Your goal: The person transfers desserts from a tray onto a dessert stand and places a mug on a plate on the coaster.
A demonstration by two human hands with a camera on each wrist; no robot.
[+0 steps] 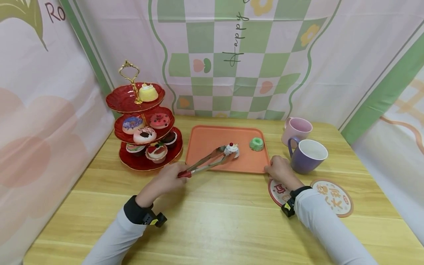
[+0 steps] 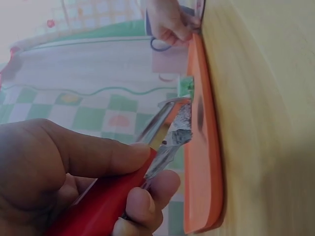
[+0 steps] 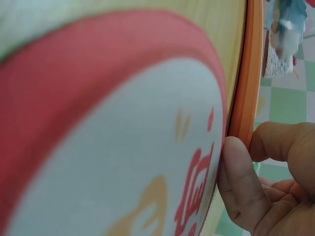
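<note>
In the head view my left hand (image 1: 168,179) grips metal tongs with red handles (image 1: 202,164). Their tips are around a small white cream-topped cake with a red cherry (image 1: 231,150), over the middle of the orange tray (image 1: 205,138). From the left wrist view, thumb and fingers press on the red handle (image 2: 101,204), and the cake (image 2: 181,123) is between the metal tips. My right hand (image 1: 281,170) pinches the tray's near right corner, thumb and finger on the rim (image 3: 248,83). A green ring-shaped cake (image 1: 256,144) sits at the tray's right side.
A three-tier red stand (image 1: 123,98) with several cakes and donuts stands left. Right of the tray are a pink mug (image 1: 294,134) and a purple mug (image 1: 305,159). Two round coasters lie nearer, one red-rimmed (image 1: 277,191) beneath my right wrist, another tan-rimmed (image 1: 334,197).
</note>
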